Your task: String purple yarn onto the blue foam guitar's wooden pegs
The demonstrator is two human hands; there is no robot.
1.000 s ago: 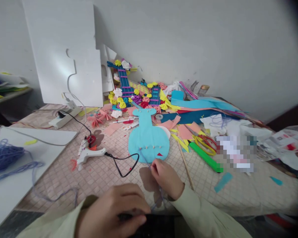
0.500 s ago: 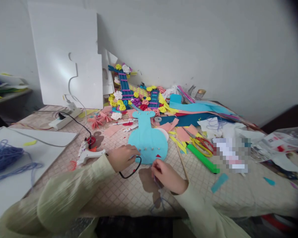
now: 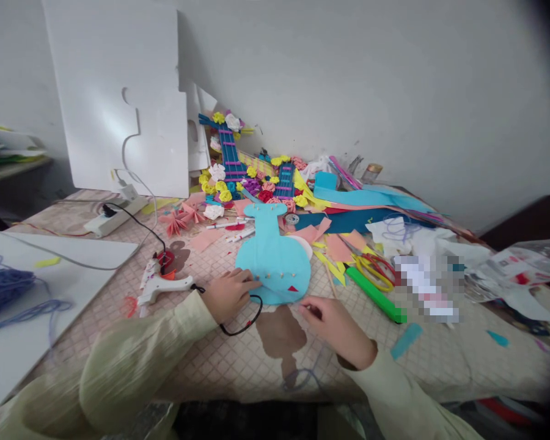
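The blue cutout lay mid-table, its neck pointing away from the person. Small pegs stood in a row across the wide lower body, above a red triangle. A thin purple strand crossed the bottom of the body between the two hands. The right hand, just off the lower right edge, had thumb and forefinger pinched together on the strand. The left hand was at the lower left edge, fingers bent and close together, tips near the row's left end; whether they gripped the strand I cannot tell. A black cord looped beside that hand from a glue gun. Farther left, a yarn ball sat on a white board. To the cutout's right, scissors lay beside a green tool. Paper flowers were heaped behind.
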